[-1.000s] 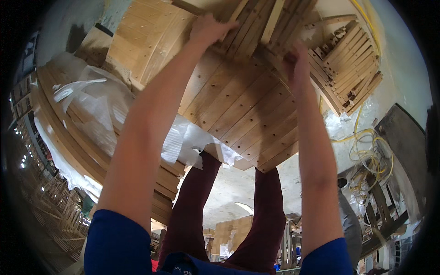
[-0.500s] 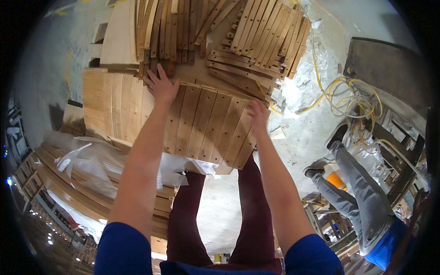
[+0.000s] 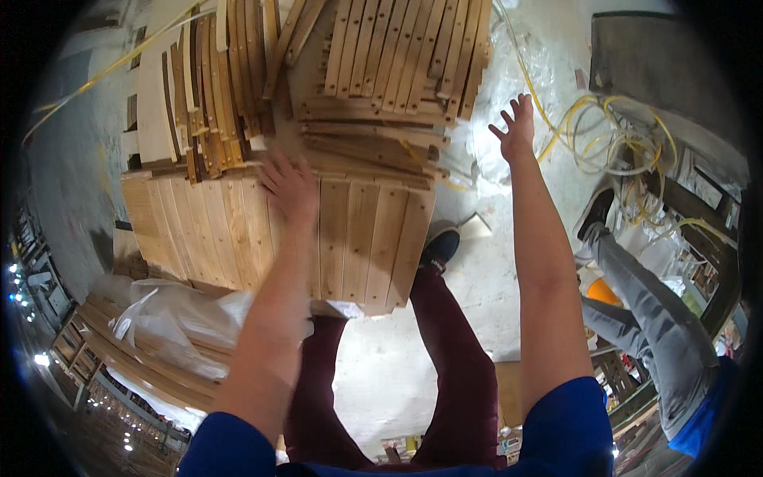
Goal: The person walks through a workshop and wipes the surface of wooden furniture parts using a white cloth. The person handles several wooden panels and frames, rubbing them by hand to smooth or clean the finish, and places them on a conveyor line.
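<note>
A row of wide light-wood slats [image 3: 208, 234] lies side by side in front of me, with small round marks near their far ends. My left hand [image 3: 290, 189] is over the far edge of this row, smeared by motion, its fingers apart and nothing seen in them. Whether it touches the wood I cannot tell. My right hand [image 3: 517, 133] is out over the floor, right of the slats, open and holding nothing. Beyond the row lies a stack of narrow drilled wooden strips [image 3: 397, 60], with crosswise strips [image 3: 366, 127] at its near side.
More narrow strips [image 3: 226, 75] lie at the far left. Clear plastic film [image 3: 179, 314] covers long boards [image 3: 143, 354] at the near left. Yellow hose [image 3: 588, 151] coils on the floor at right. A person in grey trousers [image 3: 660, 310] is at the right.
My right hand has left the slats' right end and swung out to the right. My left hand remains near the far edge. My head view has shifted, and my right shoe now shows.
</note>
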{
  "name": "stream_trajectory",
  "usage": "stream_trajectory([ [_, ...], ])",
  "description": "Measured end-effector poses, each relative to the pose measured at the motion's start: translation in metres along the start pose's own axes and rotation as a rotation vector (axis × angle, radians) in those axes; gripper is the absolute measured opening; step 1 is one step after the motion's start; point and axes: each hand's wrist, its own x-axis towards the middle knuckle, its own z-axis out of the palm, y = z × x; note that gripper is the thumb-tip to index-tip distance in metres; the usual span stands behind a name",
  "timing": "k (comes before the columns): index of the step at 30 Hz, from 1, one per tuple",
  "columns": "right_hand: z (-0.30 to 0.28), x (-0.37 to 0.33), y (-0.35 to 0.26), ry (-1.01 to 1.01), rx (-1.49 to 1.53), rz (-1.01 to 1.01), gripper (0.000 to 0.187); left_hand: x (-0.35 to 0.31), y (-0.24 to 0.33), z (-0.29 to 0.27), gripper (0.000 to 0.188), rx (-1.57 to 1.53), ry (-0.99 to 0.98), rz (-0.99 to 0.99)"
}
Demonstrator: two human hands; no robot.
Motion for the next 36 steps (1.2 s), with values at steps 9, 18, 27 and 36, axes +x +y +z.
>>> stream_trajectory([
  [9,0.073,0.082,-0.024,-0.36,0.152,-0.017,0.066,-0.026,0.033,-0.001,0.037,0.136,-0.056,0.024],
  [18,0.093,0.052,0.018,-0.238,-0.07,-0.258,0.061,-0.027,0.029,-0.005,0.035,0.106,-0.085,0.007],
  [27,-0.068,-0.016,0.19,-0.063,-0.762,0.185,0.074,-0.015,0.049,-0.009,0.031,0.018,-0.138,0.003],
  [36,0.015,-0.178,0.048,-0.382,-1.52,-0.307,0.041,-0.027,0.014,-0.023,0.034,-0.085,-0.099,-0.038],
])
